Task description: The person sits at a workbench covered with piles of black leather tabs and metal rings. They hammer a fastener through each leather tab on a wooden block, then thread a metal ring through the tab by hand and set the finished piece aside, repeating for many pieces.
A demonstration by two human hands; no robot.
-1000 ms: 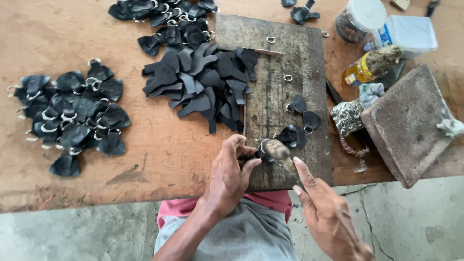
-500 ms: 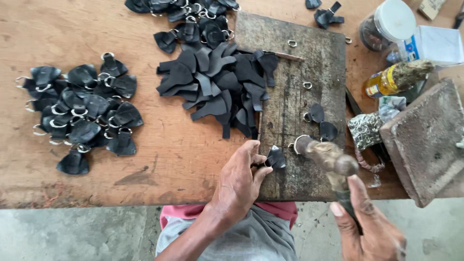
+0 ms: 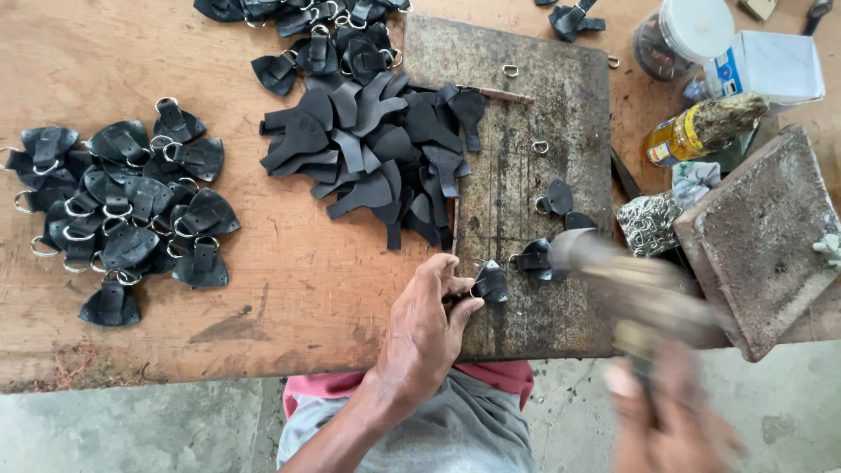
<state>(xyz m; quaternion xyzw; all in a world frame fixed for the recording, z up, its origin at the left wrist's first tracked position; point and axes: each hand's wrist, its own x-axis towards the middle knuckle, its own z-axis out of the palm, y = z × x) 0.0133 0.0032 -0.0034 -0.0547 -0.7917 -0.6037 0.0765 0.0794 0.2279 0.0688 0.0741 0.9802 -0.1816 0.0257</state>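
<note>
My left hand [image 3: 427,322] pinches a small black leather piece with a metal ring [image 3: 489,283] flat on a dark worn wooden board [image 3: 517,131]. My right hand [image 3: 670,410], blurred with motion, grips the handle of a hammer [image 3: 613,280] whose head hangs over the board just right of the held piece. Two or three similar black pieces [image 3: 547,229] lie on the board beside the hammer head.
A heap of plain black leather cut-outs [image 3: 368,149] lies at the board's left edge. Finished pieces with rings are piled at the far left [image 3: 123,210] and along the top [image 3: 307,26]. A jar [image 3: 679,35], box [image 3: 766,66], yellow bottle [image 3: 692,127], rings [image 3: 644,223] and slab [image 3: 762,236] sit right.
The hammer has swung out and to the right, off the piece, and my right hand is now blurred with motion. My left hand stays on the leather piece.
</note>
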